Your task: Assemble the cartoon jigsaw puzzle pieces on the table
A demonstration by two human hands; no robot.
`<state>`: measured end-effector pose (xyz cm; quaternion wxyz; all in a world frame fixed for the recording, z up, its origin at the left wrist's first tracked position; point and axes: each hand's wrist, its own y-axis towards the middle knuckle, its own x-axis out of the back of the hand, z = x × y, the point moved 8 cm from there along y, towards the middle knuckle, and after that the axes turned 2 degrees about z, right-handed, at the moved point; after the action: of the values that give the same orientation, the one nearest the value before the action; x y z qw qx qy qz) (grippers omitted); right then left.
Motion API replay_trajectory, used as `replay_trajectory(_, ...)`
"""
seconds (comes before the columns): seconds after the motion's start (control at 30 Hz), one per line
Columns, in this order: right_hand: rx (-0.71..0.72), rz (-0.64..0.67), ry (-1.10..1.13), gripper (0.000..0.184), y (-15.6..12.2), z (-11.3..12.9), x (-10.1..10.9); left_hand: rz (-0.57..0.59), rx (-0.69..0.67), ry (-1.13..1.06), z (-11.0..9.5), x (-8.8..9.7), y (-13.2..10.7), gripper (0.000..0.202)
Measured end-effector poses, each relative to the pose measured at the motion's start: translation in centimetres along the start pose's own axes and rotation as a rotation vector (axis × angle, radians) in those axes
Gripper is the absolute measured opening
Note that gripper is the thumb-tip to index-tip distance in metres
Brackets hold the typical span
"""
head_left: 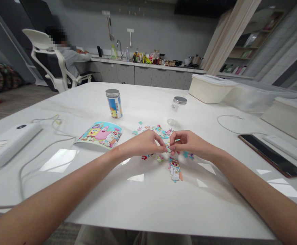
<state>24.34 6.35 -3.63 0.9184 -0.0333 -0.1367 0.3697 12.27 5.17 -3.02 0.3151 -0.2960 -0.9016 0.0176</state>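
My left hand (148,143) and my right hand (182,143) meet over the table, fingertips pinched round small jigsaw pieces (168,148) between them. Which hand holds which piece is partly hidden by the fingers. Just below lies a joined strip of jigsaw puzzle (175,169) showing a cartoon figure in white. Loose jigsaw pieces (157,128) in blue, pink and yellow are scattered behind and around my hands. Left of them rests a curled picture sheet (101,134) with a yellow and a pink cartoon character.
Behind stand a printed jar (114,103) and a clear jar (178,108), both with metal lids. A white device (11,141) with a cable is at left. A dark phone-like slab (271,154) and storage boxes (211,88) are at right. A person (70,58) sits beyond the table.
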Motion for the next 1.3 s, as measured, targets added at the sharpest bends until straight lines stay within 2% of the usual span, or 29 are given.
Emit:
replay_trajectory(0.13,0.025,0.004,0.057,0.023,0.1,0.2,0.1,0.012,0.061,-0.056,0.3,-0.3,-0.2,0.023)
replay_trajectory(0.23,0.026,0.019,0.051,0.025,0.2,0.0,0.2,0.077,0.105,-0.060,0.3,-0.8,-0.5,0.025)
replay_trajectory(0.37,0.043,0.126,-0.043,0.024,0.0,0.3,-0.3,0.175,0.169,-0.010,-0.1,-2.0,-1.2,0.026)
replay_trajectory(0.6,0.092,0.228,-0.105,0.019,-0.5,1.0,-0.9,0.289,0.111,0.126,-1.4,-4.8,-2.2,0.020)
replay_trajectory(0.77,0.084,0.279,-0.261,0.013,-1.0,1.4,-1.2,0.271,0.126,0.167,-1.1,-5.3,-2.4,0.016)
replay_trajectory(0.93,0.172,0.371,-0.480,0.008,-1.6,1.9,-2.4,0.263,0.137,0.226,-1.4,-5.3,-2.6,0.016)
replay_trajectory(1.07,0.166,0.389,-0.573,0.012,-1.6,1.6,-3.0,0.284,0.092,0.264,-2.0,-5.5,-2.8,0.019)
replay_trajectory(1.23,0.139,0.401,-0.623,0.012,-1.6,1.3,-3.3,0.255,0.074,0.325,-2.2,-5.2,-2.8,0.022)
replay_trajectory(1.3,0.139,0.402,-0.629,0.013,-1.7,1.3,-3.3,0.244,-0.010,0.382,-2.9,-5.0,-3.0,0.020)
